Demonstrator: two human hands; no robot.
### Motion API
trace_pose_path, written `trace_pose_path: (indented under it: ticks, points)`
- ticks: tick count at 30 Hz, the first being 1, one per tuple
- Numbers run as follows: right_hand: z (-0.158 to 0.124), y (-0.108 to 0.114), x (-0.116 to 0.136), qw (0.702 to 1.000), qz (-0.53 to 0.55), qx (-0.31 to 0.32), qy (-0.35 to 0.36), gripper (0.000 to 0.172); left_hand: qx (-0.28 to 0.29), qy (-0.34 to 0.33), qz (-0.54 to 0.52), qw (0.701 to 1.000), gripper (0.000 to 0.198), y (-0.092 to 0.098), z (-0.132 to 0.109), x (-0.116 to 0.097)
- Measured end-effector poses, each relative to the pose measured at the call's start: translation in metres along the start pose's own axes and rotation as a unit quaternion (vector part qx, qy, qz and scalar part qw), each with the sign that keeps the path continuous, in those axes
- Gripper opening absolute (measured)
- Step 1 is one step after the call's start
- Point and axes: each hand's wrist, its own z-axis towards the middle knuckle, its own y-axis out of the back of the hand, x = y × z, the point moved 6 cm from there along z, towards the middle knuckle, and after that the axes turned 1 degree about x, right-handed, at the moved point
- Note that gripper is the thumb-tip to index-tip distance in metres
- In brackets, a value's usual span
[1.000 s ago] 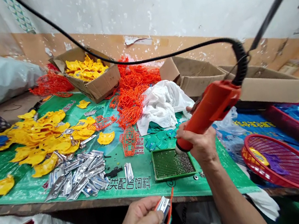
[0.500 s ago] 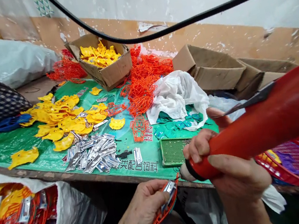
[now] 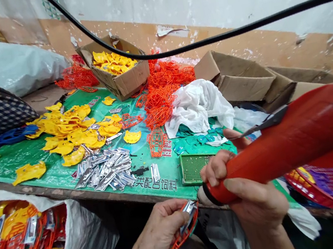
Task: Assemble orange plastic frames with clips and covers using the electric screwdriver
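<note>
My left hand (image 3: 159, 230) is closed on an orange plastic frame (image 3: 180, 243) with a shiny silver plate (image 3: 191, 209) on it, pinched between thumb and fingers below the table's front edge. My right hand (image 3: 253, 195) wraps round the front of a thick red electric screwdriver (image 3: 290, 147). Its pale nose (image 3: 203, 197) points left and sits right at the upper end of the frame. Whether the bit touches the plate cannot be made out. Behind the nose stands a small green mesh tray (image 3: 192, 168), partly covered by my right hand.
Silver plates (image 3: 107, 171) and yellow plastic pieces (image 3: 73, 133) lie heaped on the green-covered table. A carton (image 3: 132, 81) holds more yellow pieces beside piled orange frames (image 3: 162, 95). A white sack (image 3: 85, 230) of assembled parts stands lower left. A black cable (image 3: 192, 47) crosses above.
The screwdriver in my right hand has moved left and a little down, bringing its nose closer to the frame. The left hand keeps its hold. The cable hangs lower in view.
</note>
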Motion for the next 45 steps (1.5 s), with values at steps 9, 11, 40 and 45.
trace_pose_path:
  ticks: [9,11,40,45]
  points:
    - [0.0,0.003,-0.006,1.0,0.006,-0.006,0.003,0.054,-0.003,0.006,0.007,1.0,0.023,0.002,0.001,0.001]
    - [0.001,0.003,-0.005,1.0,0.003,-0.006,0.004,0.054,-0.002,0.008,0.008,1.0,0.023,0.0,0.001,0.0]
    - [-0.014,-0.005,-0.01,0.997,-0.071,0.012,0.007,0.062,-0.012,-0.005,0.04,0.999,0.025,0.0,-0.006,-0.006]
    - [0.003,-0.001,0.017,0.997,-0.064,-0.018,0.048,0.064,-0.037,-0.022,0.08,0.996,0.027,0.004,-0.006,-0.011]
